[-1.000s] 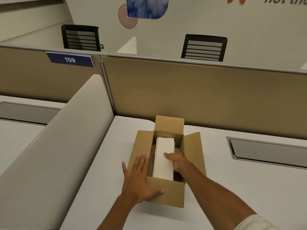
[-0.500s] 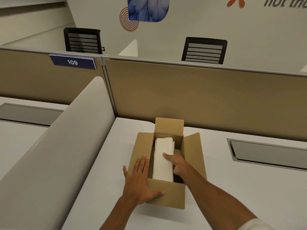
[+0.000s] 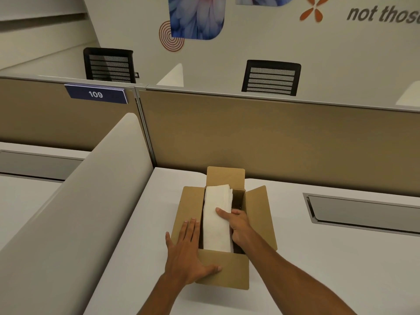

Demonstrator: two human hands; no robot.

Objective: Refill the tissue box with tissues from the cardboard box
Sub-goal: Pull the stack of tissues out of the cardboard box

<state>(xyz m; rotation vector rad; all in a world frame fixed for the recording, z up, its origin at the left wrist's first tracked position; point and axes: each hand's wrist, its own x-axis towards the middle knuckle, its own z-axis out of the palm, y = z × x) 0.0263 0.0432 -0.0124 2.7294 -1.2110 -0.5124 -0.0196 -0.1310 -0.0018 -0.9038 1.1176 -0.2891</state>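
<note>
An open brown cardboard box [image 3: 259, 214] sits on the white desk, all its flaps folded outward. A white stack of tissues [image 3: 216, 214] stands in its left half, its far end raised above the rim. My right hand [image 3: 236, 223] grips the stack from the right, thumb on top, fingers down in the dark gap beside it. My left hand [image 3: 188, 251] lies flat with spread fingers on the box's left flap and near-left corner. No tissue box is visible.
A tan partition [image 3: 272, 137] runs right behind the box, and a rounded grey divider [image 3: 91, 201] rises at the left. A recessed cable tray [image 3: 363, 212] is set into the desk [image 3: 329, 258] at the right. Two black chairs stand beyond the partition.
The far end of the tissue stack has come up higher out of the box, tilting toward the back flap. My right hand stays clamped on it; my left hand has not moved.
</note>
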